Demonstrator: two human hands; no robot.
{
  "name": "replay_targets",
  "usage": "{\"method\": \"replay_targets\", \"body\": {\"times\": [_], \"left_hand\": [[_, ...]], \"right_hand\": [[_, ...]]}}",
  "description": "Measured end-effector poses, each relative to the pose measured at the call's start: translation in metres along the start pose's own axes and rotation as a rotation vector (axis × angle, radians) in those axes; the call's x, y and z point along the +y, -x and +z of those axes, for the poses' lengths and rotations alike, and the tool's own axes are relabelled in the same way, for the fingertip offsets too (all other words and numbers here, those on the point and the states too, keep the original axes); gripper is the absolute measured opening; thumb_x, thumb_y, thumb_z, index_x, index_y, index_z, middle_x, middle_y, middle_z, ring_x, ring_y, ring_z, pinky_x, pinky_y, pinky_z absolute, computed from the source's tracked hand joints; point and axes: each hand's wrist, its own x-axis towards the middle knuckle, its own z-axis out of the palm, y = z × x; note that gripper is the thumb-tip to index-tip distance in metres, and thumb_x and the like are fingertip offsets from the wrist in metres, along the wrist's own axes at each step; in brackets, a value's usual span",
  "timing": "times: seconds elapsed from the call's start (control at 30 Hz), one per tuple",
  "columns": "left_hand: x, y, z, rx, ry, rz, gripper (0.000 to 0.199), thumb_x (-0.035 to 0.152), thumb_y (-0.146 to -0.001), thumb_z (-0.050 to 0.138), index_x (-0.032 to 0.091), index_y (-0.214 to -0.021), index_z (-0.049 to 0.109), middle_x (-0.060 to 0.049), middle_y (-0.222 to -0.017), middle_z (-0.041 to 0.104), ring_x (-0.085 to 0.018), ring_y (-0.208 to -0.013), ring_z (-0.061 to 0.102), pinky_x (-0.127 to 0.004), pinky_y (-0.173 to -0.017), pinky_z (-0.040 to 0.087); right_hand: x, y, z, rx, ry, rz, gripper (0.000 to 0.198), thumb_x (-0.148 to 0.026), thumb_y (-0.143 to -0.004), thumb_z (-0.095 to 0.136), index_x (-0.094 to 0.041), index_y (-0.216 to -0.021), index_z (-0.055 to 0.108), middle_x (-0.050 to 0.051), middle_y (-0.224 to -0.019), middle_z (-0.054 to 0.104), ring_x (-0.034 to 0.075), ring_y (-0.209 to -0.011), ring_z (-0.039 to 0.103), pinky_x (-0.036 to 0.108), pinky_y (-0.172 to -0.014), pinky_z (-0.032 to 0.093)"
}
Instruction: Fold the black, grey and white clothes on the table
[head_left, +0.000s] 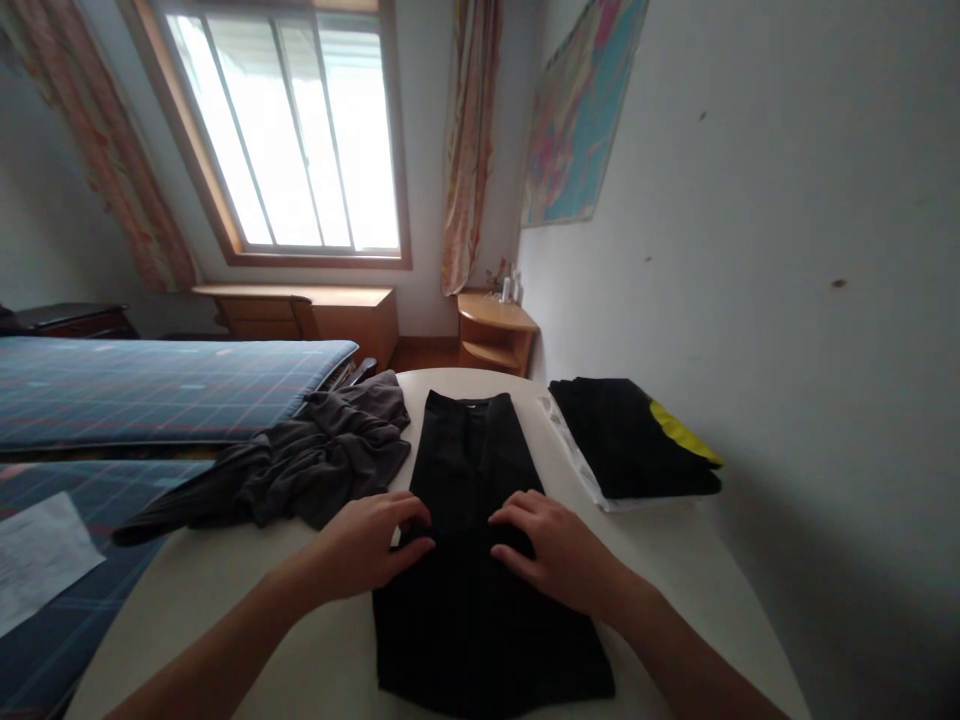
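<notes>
A black garment (480, 620), folded into a long strip, lies down the middle of the round white table (697, 610). Its far end has a band-like edge with a tiny pale label, and a crease crosses it between my hands. My left hand (375, 540) is at its left side, fingers bent over the cloth with the thumb opposite on the near side. On the right, my right hand (559, 550) holds the cloth in the same way, facing the left. Both sets of fingertips touch the fabric; how much cloth they pinch is partly hidden.
A crumpled dark grey garment (322, 455) hangs over the table's left edge. At the right, beside the wall, a folded black garment with a yellow patch (630, 440) lies on something white. Plaid mattresses (165, 390) and a paper sheet (45, 560) are at left.
</notes>
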Motion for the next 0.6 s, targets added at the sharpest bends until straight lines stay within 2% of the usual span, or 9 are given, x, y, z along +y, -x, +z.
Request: {"method": "replay_targets", "body": {"times": [0.1,0.27,0.47,0.6], "left_hand": [[-0.006,0.002,0.001,-0.064,-0.068,-0.074,0.032,0.052,-0.085,0.058,0.024,-0.099,0.067,-0.003,-0.094,0.072,-0.022,-0.080,0.067,-0.029,-0.069,0.045],[-0.001,0.010,-0.007,-0.197,-0.176,-0.258,0.045,0.064,-0.082,0.054,0.023,-0.095,0.066,-0.008,-0.090,0.073,-0.026,-0.076,0.068,-0.033,-0.065,0.046],[0.000,0.015,-0.013,-0.246,-0.263,-0.317,0.053,0.069,-0.082,0.048,0.021,-0.090,0.068,-0.013,-0.090,0.073,-0.034,-0.081,0.069,-0.039,-0.068,0.047],[-0.007,0.014,-0.008,-0.259,-0.145,-0.286,0.043,0.062,-0.080,0.056,0.023,-0.092,0.068,-0.009,-0.089,0.073,-0.030,-0.081,0.070,-0.036,-0.068,0.047]], "right_hand": [[0.012,-0.005,0.008,-0.013,-0.011,0.003,0.031,-0.036,-0.087,0.068,-0.022,-0.114,0.068,0.006,-0.112,0.065,0.023,-0.106,0.057,0.036,-0.095,0.044],[0.018,-0.006,0.017,0.014,-0.031,0.048,0.028,-0.035,-0.083,0.073,-0.021,-0.106,0.067,0.006,-0.107,0.065,0.024,-0.103,0.056,0.038,-0.093,0.044],[0.019,-0.007,0.019,0.041,-0.049,0.130,0.031,-0.036,-0.077,0.079,-0.021,-0.100,0.064,0.005,-0.102,0.065,0.025,-0.100,0.056,0.038,-0.089,0.043],[0.022,-0.007,0.018,0.031,-0.076,0.135,0.028,-0.037,-0.078,0.078,-0.021,-0.095,0.063,0.005,-0.099,0.064,0.024,-0.100,0.056,0.037,-0.088,0.043]]}}
